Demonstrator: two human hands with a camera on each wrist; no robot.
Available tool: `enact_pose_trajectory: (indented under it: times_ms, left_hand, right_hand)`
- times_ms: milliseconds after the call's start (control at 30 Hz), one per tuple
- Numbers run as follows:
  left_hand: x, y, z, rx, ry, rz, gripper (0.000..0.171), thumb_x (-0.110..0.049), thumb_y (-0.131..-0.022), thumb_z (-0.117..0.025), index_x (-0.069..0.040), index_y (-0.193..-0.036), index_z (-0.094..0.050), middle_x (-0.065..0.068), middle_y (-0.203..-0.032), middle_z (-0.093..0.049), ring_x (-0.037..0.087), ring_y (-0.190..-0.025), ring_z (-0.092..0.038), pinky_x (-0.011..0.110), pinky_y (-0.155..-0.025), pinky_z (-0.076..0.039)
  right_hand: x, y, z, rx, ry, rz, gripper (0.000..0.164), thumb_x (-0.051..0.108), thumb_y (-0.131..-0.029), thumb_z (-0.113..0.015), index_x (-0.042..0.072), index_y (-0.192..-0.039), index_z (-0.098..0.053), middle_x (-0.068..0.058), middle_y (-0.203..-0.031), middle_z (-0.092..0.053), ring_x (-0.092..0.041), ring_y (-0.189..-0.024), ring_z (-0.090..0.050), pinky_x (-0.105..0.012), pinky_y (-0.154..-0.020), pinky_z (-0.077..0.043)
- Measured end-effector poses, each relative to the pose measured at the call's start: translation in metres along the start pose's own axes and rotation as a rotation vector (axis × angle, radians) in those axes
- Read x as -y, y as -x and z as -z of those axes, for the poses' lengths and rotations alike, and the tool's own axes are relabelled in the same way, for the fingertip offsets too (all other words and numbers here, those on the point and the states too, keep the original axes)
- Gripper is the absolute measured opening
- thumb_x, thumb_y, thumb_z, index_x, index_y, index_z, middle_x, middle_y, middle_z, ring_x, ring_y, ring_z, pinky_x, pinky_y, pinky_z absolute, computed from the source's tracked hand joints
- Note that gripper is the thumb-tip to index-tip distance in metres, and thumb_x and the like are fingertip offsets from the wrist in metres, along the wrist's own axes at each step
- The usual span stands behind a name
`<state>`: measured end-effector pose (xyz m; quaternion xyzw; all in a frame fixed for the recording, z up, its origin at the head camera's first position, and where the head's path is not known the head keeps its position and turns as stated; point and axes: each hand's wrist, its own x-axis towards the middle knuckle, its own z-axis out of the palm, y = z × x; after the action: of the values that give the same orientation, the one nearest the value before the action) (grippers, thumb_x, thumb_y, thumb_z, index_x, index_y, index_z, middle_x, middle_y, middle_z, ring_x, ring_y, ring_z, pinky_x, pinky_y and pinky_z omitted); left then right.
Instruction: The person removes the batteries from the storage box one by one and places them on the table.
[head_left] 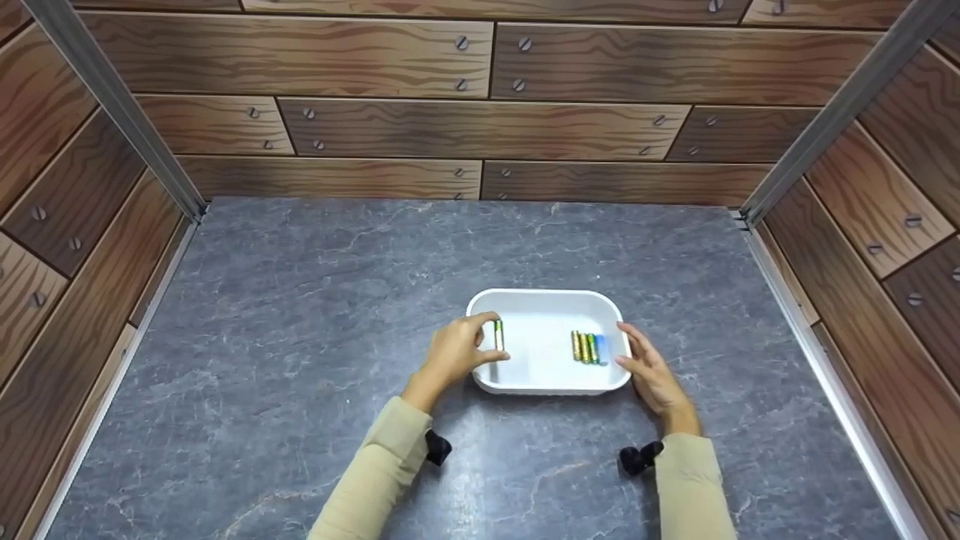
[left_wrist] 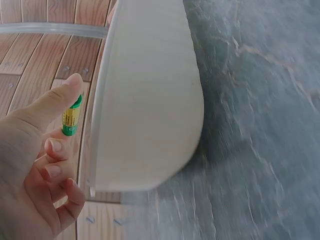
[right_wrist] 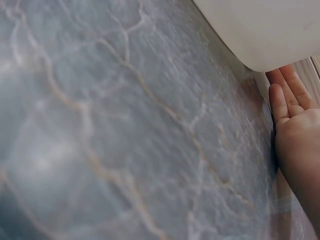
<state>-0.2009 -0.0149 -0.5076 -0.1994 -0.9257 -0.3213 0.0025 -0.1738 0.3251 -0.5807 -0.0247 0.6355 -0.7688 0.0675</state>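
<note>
Nearest, at seven and five o'clock, sleeves (head_left: pixel 390 450): beige cloth, each with a black wrist piece (head_left: pixel 437 448) at its inner side.
Left hand (head_left: pixel 459 347): at nine o'clock on the tray (head_left: pixel 536 330), thumb and finger narrowed on the two ends of one green-and-gold battery (head_left: pixel 499 336), held over that end.
Right hand (head_left: pixel 655 378): at three o'clock, wide, thumb and finger set apart, tips touching the rim.
Tray: white, smooth, oblong, with rounded corners and raised sides.
Battery row (head_left: pixel 585 347): three slim gold-and-green cylinders side by side, inside toward three o'clock; a blue piece (head_left: pixel 602 350) beside them is too small to tell.
Table (head_left: pixel 300 300): grey-blue, marble-veined, slightly shiny; it stretches broadly toward nine and ten, less toward three.
Rails (head_left: pixel 856 450): metal, bordering nine and three.
Posts (head_left: pixel 120 105): grey metal, slanting at ten and two.
Walls (head_left: pixel 375 60): brown plank pattern with screws, on both sides and across twelve.
</note>
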Motion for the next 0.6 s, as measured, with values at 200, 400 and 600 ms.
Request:
enact_pose_trajectory:
  times_ms: [200, 400, 600]
  left_hand:
    - [0.016, 0.007, 0.008, -0.046, 0.007, 0.037, 0.060, -0.039, -0.072, -0.082, -0.013, -0.122, -0.063, -0.009, -0.064, -0.041, 0.006, -0.056, -0.034, 0.022, -0.052, -0.026]
    - [0.027, 0.013, 0.015, -0.049, 0.032, 0.065, 0.062, -0.037, -0.073, -0.082, -0.012, -0.126, -0.063, -0.007, -0.066, -0.043, 0.007, -0.057, -0.034, 0.022, -0.052, -0.026]
    - [0.038, 0.018, 0.018, -0.044, 0.037, 0.080, 0.060, -0.035, -0.073, -0.082, -0.014, -0.126, -0.063, -0.007, -0.064, -0.042, 0.008, -0.056, -0.032, 0.021, -0.052, -0.024]
  right_hand:
    - [0.001, -0.001, 0.000, 0.002, 0.014, -0.008, 0.060, -0.002, -0.091, -0.055, 0.008, -0.147, -0.034, 0.023, -0.131, -0.053, 0.005, -0.120, -0.050, -0.013, -0.097, -0.043]
    - [0.002, 0.000, 0.000, -0.013, 0.026, -0.015, 0.063, 0.000, -0.091, -0.057, 0.005, -0.148, -0.032, 0.022, -0.131, -0.052, 0.005, -0.120, -0.050, -0.013, -0.097, -0.043]
    - [0.001, 0.000, -0.001, -0.014, 0.020, -0.015, 0.061, -0.002, -0.091, -0.056, 0.007, -0.148, -0.034, 0.025, -0.130, -0.052, 0.007, -0.120, -0.050, -0.012, -0.097, -0.043]
